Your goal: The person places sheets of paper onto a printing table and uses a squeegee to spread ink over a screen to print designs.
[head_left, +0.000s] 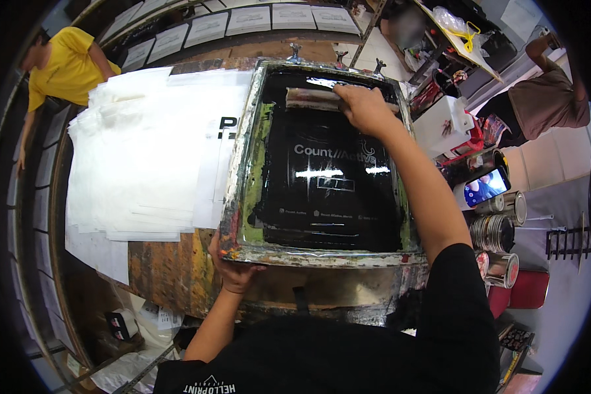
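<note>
black ink in a screen-printing frame [322, 259], squeegee [308, 99] near its far rail.
far left, person in yellow shirt [65, 65]; then stacked white sheets [144, 151] on a stained wooden table [171, 266]. left hand [235, 270] curled around the frame's near-left corner, fingers under the rail. frame lies right of the sheets, on the table. right hand [368, 108] closed on the squeegee's right part. farther right, lit phone [486, 187] above metal tins [503, 268].
</note>
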Available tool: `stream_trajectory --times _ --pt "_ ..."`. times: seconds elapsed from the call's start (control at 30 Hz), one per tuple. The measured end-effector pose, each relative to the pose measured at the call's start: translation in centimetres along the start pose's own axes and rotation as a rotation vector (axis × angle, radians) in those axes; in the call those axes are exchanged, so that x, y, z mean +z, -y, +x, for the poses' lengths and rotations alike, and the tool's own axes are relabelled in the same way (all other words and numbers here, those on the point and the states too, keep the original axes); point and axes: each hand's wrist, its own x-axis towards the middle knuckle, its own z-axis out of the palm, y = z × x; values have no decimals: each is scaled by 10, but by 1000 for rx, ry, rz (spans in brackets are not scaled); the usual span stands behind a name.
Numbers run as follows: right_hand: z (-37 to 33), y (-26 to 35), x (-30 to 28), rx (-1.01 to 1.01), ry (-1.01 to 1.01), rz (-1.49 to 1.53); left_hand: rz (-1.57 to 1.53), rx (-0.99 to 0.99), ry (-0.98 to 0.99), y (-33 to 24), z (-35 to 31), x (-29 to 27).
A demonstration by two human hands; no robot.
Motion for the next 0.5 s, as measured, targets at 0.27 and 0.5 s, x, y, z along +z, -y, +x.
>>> stream_trajectory --times 0.27,0.5 --pt "21 -7 4 16 -38 -45 -9 -40 21 -7 1 -3" --pt "-51 38 3 -30 -64 -31 -101 -52 26 -20 8 2"
